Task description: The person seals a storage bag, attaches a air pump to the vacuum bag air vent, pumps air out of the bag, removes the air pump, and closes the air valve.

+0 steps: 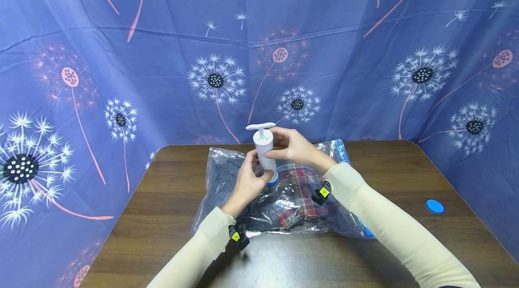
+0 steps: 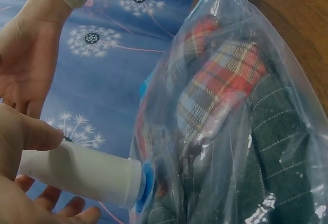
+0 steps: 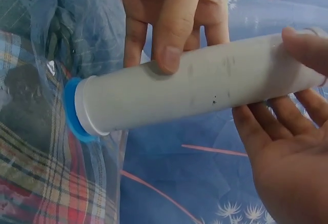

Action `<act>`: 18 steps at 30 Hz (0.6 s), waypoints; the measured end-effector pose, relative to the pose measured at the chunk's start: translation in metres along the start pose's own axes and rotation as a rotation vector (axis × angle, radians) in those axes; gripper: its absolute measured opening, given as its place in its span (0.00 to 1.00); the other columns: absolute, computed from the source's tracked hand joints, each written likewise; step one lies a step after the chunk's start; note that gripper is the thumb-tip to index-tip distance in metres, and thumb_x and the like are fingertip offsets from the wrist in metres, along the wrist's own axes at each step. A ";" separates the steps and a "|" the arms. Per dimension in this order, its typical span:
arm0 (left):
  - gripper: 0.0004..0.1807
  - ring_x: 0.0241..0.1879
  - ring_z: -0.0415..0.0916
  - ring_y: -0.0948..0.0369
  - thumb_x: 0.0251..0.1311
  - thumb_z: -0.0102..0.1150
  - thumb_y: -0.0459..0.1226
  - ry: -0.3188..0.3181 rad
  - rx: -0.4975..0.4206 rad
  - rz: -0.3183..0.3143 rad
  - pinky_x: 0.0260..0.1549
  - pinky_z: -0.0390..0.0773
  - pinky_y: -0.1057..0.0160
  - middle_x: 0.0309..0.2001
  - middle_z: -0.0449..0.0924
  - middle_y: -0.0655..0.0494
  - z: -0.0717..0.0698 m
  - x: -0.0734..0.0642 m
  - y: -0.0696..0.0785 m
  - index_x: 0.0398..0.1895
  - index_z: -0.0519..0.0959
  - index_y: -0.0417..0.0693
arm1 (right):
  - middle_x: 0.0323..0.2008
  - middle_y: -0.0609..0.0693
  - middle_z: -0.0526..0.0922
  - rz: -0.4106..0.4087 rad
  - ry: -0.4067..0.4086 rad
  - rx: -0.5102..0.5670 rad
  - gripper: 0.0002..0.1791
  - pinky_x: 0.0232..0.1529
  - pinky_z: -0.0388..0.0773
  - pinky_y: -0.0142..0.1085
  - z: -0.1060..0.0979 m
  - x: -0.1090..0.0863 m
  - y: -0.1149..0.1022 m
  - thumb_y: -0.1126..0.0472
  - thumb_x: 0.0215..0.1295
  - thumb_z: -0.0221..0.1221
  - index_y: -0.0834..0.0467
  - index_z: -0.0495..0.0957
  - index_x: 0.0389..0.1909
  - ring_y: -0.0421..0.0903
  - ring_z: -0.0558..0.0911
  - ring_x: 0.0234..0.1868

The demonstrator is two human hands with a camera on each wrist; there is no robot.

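Note:
A white hand pump (image 1: 264,153) with a T-shaped handle (image 1: 261,126) stands on the blue valve (image 1: 273,180) of a clear vacuum storage bag (image 1: 219,175). Folded clothes fill the bag, among them a red plaid garment (image 1: 300,184) and dark striped cloth (image 2: 279,147). My left hand (image 1: 251,180) grips the lower barrel, thumb in front. Higher up, my right hand (image 1: 293,146) holds the barrel between thumb and fingers, just below the handle. In the right wrist view the pump's white base ring (image 3: 92,106) sits against the blue valve.
A round blue cap (image 1: 435,206) lies on the wooden table (image 1: 162,216) at the right. Behind the table hangs a blue curtain (image 1: 170,98) with a dandelion print. The bag's blue-printed edge (image 1: 340,150) runs along its right side.

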State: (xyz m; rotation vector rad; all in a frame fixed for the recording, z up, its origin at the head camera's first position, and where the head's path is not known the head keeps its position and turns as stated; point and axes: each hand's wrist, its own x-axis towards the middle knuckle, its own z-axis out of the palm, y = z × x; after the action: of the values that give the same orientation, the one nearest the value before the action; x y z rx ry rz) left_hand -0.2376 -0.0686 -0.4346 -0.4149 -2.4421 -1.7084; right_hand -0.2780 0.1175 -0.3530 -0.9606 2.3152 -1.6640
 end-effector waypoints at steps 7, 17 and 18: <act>0.40 0.65 0.74 0.42 0.59 0.70 0.35 0.024 0.001 -0.017 0.62 0.79 0.42 0.67 0.71 0.41 -0.006 -0.003 0.000 0.74 0.63 0.47 | 0.54 0.57 0.84 0.013 0.087 -0.066 0.31 0.57 0.85 0.44 0.008 -0.001 0.000 0.64 0.61 0.73 0.59 0.75 0.64 0.53 0.86 0.54; 0.37 0.53 0.82 0.45 0.56 0.74 0.37 0.081 0.010 -0.030 0.53 0.86 0.47 0.59 0.77 0.39 -0.001 -0.004 -0.001 0.68 0.68 0.41 | 0.49 0.56 0.85 0.031 0.209 -0.147 0.28 0.53 0.86 0.43 0.022 -0.002 -0.005 0.61 0.58 0.76 0.60 0.76 0.56 0.51 0.87 0.49; 0.37 0.53 0.83 0.45 0.56 0.75 0.38 0.084 0.011 -0.028 0.52 0.86 0.47 0.58 0.77 0.39 0.000 -0.004 -0.001 0.67 0.69 0.41 | 0.49 0.56 0.85 0.032 0.218 -0.158 0.28 0.52 0.86 0.43 0.023 -0.002 -0.005 0.61 0.57 0.76 0.60 0.75 0.56 0.51 0.86 0.48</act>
State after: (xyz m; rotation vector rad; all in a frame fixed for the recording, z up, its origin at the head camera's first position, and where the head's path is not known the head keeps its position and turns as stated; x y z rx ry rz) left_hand -0.2342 -0.0698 -0.4366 -0.3023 -2.4083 -1.6866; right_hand -0.2638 0.0990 -0.3576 -0.7980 2.6224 -1.6692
